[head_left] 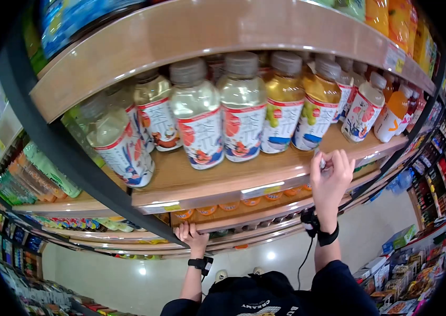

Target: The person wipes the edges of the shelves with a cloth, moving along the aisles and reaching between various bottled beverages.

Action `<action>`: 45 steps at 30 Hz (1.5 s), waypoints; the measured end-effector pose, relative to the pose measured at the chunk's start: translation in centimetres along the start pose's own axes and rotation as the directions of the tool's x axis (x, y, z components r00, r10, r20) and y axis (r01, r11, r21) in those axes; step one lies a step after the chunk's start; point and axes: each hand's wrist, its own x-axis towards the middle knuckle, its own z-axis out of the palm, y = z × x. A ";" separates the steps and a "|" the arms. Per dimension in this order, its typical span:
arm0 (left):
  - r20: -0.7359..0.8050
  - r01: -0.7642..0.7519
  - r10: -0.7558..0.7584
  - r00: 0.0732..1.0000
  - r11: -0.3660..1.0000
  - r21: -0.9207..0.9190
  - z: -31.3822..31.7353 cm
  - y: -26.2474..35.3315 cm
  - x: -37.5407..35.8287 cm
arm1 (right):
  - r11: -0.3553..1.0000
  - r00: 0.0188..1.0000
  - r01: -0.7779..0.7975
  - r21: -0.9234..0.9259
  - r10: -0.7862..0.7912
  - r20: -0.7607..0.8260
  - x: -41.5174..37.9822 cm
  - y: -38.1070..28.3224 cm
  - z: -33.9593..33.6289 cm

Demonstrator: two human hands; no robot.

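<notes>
Two hands gripped wooden shelf edges: right hand (331, 176) beside clear plastic tea bottles (241, 108), left hand (191, 234) one shelf lower; no bottle lifted.

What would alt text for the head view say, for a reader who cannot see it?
The right hand grips the front edge of a wooden shelf lined with bottled drinks, while the left hand holds the edge of a lower shelf. The fisheye view shows a store aisle with more stocked shelves on both sides.

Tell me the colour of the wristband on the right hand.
Black, seen in the head view: the wristband sits below the right hand.
</notes>
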 end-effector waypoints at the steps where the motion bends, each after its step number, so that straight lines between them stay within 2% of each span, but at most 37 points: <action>1: 0.049 -0.004 0.004 0.999 1.000 -0.019 -0.2 -0.3 -0.5 | 1.000 1.000 0.010 0.005 -0.010 0.012 -0.4 -1.2 0.2; 4: 0.055 -0.076 0.077 0.995 0.997 -0.019 -0.1 -0.9 -0.9 | 0.999 0.999 -0.021 0.025 0.020 0.032 -1.6 -5.4 1.1; 6: 0.102 -0.090 0.101 0.990 0.990 -0.107 -0.5 -1.3 -1.2 | 0.999 0.999 0.009 0.053 -0.011 0.035 -2.5 -7.9 1.9; 11: 0.065 -0.166 0.169 0.983 0.985 -0.046 -0.9 -1.5 -0.3 | 0.991 0.995 0.083 0.105 -0.089 0.052 -4.2 -15.1 3.4; 14: 0.113 -0.170 0.180 0.977 0.981 -0.093 -1.3 -1.6 -0.1 | 0.976 0.984 0.147 0.158 -0.161 0.078 -5.3 -18.5 4.6; 18: 0.063 -0.169 0.179 0.982 0.977 -0.131 -0.8 -1.7 -0.7 | 0.939 0.967 0.201 0.280 -0.236 0.098 -6.3 -22.0 5.8; 22: 0.037 -0.147 0.156 0.987 0.972 -0.184 -0.6 -1.6 -0.9 | 0.923 0.967 0.196 0.330 -0.238 0.091 -6.4 -23.5 6.3; 25: 0.051 -0.140 0.155 0.987 0.964 -0.225 -0.7 -1.7 -0.9 | 0.907 0.968 0.168 0.386 -0.227 0.111 -6.1 -23.2 6.2; 28: 0.034 -0.153 0.162 0.986 0.970 -0.190 -0.8 -1.8 -0.4 | 0.902 0.969 0.144 0.407 -0.213 0.129 -5.7 -22.8 5.9; 32: 0.014 -0.078 0.084 0.996 0.963 -0.259 -0.7 -1.6 -0.2 | 0.896 0.983 0.113 0.429 -0.165 0.086 -5.2 -21.5 5.8; 33: 0.042 -0.095 0.105 0.994 0.975 -0.199 -0.5 -1.8 -0.9 | 0.900 0.979 0.121 0.418 -0.178 0.098 -4.9 -20.6 5.4; 35: 0.080 -0.099 0.110 0.991 0.986 -0.131 -0.3 -2.1 -1.6 | 0.904 0.969 0.127 0.408 -0.202 0.145 -4.2 -18.2 4.4; 39: 0.112 -0.057 0.067 0.991 0.994 -0.091 -1.1 -1.5 -0.4 | 0.914 0.977 0.117 0.389 -0.176 0.120 -2.9 -12.2 3.5; 45: 0.034 0.061 -0.062 0.997 0.998 0.023 -0.9 0.5 0.6 | 0.945 0.986 0.078 0.318 -0.121 0.118 -0.5 -1.8 1.0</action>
